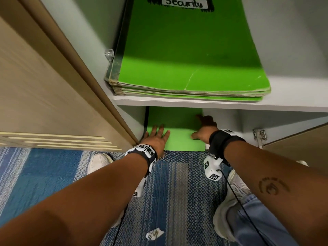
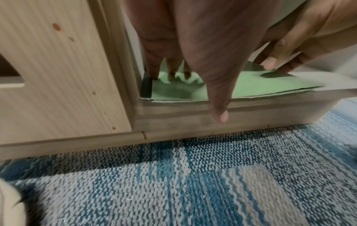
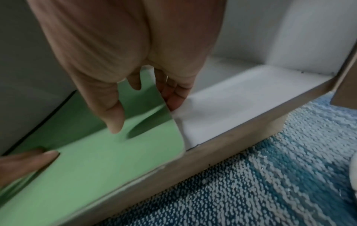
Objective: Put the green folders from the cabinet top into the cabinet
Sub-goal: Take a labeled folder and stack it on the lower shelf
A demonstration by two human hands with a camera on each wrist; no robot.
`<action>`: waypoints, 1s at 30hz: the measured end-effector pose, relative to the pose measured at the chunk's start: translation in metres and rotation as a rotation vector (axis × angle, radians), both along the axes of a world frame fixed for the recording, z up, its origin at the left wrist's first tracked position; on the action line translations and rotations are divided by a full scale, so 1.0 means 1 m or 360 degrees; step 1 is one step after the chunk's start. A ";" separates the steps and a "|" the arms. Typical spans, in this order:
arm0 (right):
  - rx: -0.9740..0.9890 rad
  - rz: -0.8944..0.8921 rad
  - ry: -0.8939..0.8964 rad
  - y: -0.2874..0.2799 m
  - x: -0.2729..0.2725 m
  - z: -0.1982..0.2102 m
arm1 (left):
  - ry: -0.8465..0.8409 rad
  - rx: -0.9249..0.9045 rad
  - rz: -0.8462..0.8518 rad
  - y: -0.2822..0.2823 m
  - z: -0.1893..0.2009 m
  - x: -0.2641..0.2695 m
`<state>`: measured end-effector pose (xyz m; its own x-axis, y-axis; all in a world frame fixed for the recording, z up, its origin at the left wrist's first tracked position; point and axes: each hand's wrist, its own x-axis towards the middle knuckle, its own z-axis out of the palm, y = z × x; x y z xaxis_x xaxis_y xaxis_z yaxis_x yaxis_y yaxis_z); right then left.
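green folder (image 1: pixel 177 132) on the bottom shelf (image 3: pixel 231 107) of the cabinet (image 1: pixel 284 50): flat, plain bright green card, rounded near corners, no label visible. lies against the left inner wall, its near edge about level with the shelf's front lip. long axis runs front to back, into the cabinet; the far end sits in shadow under the upper shelf (image 1: pixel 195 102).

left hand (image 1: pixel 157 137): palm down, fingers straight and spread, tips resting on the near left part of the folder. the left wrist view shows the fingertips touching the green surface, thumb hanging free in front of the cabinet base. nothing gripped.

right hand (image 1: pixel 204 129): at the folder's right edge. the right wrist view shows the fingers (image 3: pixel 173 94) curled under that edge, which is lifted and bowed up off the white shelf, with the thumb (image 3: pixel 114 116) on top of the card; a loose pinch on the edge.

upper shelf: stack of green folders (image 1: pixel 191 59), worn and frayed at the edges, lying flat, long axis also front to back; the top one carries a white label reading "security" at its far end.

blue striped carpet (image 1: pixel 168 192) below, a scrap of paper (image 1: pixel 154 233) on it.
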<state>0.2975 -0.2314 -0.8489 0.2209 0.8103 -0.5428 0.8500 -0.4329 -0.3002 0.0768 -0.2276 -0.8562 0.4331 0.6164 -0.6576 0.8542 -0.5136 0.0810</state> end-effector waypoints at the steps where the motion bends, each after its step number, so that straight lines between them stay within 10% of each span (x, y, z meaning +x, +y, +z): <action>1: 0.0036 0.0062 -0.0028 -0.001 -0.001 0.000 | -0.0002 0.0034 -0.0006 0.002 -0.001 0.000; 21: -0.0206 0.0708 -0.0523 -0.021 -0.018 -0.005 | -0.0065 0.0098 0.0037 0.009 -0.004 -0.002; 30: 0.0238 0.0648 -0.0461 -0.052 -0.034 0.065 | -0.0289 0.0359 -0.0063 -0.009 0.074 0.002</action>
